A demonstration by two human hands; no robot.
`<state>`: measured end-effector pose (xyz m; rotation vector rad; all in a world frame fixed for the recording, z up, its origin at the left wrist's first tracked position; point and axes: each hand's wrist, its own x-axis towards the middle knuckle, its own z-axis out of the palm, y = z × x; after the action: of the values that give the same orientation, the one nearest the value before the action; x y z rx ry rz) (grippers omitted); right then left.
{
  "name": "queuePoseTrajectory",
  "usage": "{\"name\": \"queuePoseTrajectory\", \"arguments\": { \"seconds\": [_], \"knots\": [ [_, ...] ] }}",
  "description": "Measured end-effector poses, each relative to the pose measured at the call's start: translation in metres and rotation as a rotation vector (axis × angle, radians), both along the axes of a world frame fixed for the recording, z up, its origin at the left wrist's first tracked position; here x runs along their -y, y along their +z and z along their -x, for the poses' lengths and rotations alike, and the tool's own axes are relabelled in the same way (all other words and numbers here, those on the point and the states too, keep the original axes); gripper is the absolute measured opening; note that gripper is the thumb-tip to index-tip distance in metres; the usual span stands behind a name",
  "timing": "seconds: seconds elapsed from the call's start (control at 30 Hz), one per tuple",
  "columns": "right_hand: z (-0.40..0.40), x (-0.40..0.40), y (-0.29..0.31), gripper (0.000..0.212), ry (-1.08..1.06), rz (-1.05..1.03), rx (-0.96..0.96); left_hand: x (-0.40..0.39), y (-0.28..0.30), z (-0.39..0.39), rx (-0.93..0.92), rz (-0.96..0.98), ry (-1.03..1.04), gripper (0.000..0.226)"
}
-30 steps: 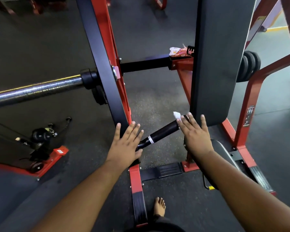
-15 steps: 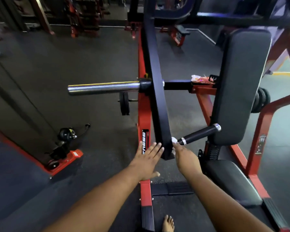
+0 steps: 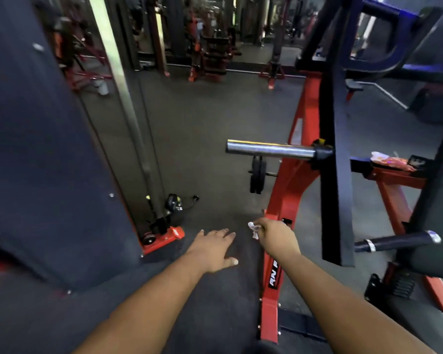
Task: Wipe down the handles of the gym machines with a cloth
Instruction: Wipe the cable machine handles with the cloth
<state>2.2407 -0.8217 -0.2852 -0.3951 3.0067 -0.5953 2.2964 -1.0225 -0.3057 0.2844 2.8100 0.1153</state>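
Note:
My right hand [image 3: 274, 237] is closed around a small crumpled white cloth [image 3: 253, 229], held in the air in front of the red frame [image 3: 287, 190] of a gym machine. A black padded handle [image 3: 397, 241] with silver end rings sticks out to the right of that hand, well apart from it. My left hand [image 3: 212, 247] hovers open, palm down with fingers spread, over the dark floor and holds nothing. A chrome weight sleeve [image 3: 269, 148] juts left from the machine's black upright [image 3: 336, 175].
A dark panel [image 3: 44, 154] of a cable machine fills the left, with its pulley and red base [image 3: 164, 226] at floor level. A black seat pad [image 3: 437, 208] stands at the right edge. A small weight plate [image 3: 257, 177] hangs low. More machines stand at the back.
Both hands came off the black handle and upright and swung left. The view turned left too, so the machine now sits to the right. The cloth stays in my right hand.

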Motion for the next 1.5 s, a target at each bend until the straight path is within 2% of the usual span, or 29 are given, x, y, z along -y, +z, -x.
{"name": "queuePoseTrajectory", "arguments": {
  "seconds": [0.23,0.47,0.7,0.83,0.97,1.17,1.5],
  "knots": [
    [0.036,0.106,0.017,0.026,0.151,0.009,0.007,0.097,0.024,0.007,-0.064,0.018,0.214,0.086],
    [0.107,0.197,0.034,0.025,0.286,0.008,-0.030,0.172,0.047,0.064,-0.115,0.050,0.301,0.084],
    [0.238,0.282,0.086,0.020,0.388,0.027,-0.160,0.244,0.096,0.195,-0.192,0.113,0.326,0.084],
    [0.312,0.315,0.129,0.018,0.423,-0.096,-0.236,0.278,0.123,0.270,-0.253,0.144,0.342,0.085],
    [0.376,0.337,0.153,0.018,0.438,-0.256,-0.207,0.296,0.133,0.331,-0.226,0.194,0.304,0.083],
    [0.467,0.366,0.149,0.020,0.415,-0.369,-0.238,0.329,0.113,0.433,-0.184,0.182,0.242,0.082],
    [0.614,0.410,0.124,0.017,0.252,-0.408,-0.124,0.387,0.079,0.622,-0.104,0.212,0.029,0.079]
  ]
}}
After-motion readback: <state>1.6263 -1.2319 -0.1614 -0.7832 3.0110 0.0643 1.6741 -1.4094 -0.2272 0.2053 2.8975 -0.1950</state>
